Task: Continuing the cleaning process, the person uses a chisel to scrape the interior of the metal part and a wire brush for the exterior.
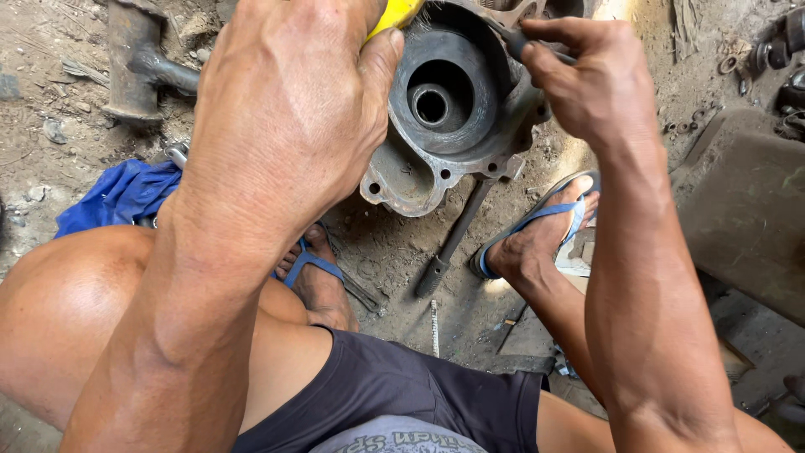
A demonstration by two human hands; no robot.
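A grey cast-metal housing (419,180) with a round bore and bolt holes rests on the dirt ground between my feet. My left hand (293,109) is closed around a yellow-handled tool (394,15) held just over the housing's left rim; the tool's working end is hidden. My right hand (587,80) grips a thin dark metal tool (520,42) at the housing's upper right edge. Both forearms reach forward from the bottom of the view.
A heavy sledgehammer head (134,59) lies at the upper left, a blue rag (122,197) beside my left knee. A dark metal bar (453,243) lies below the housing. A grey slab (742,210) sits on the right, small metal parts (776,50) beyond it.
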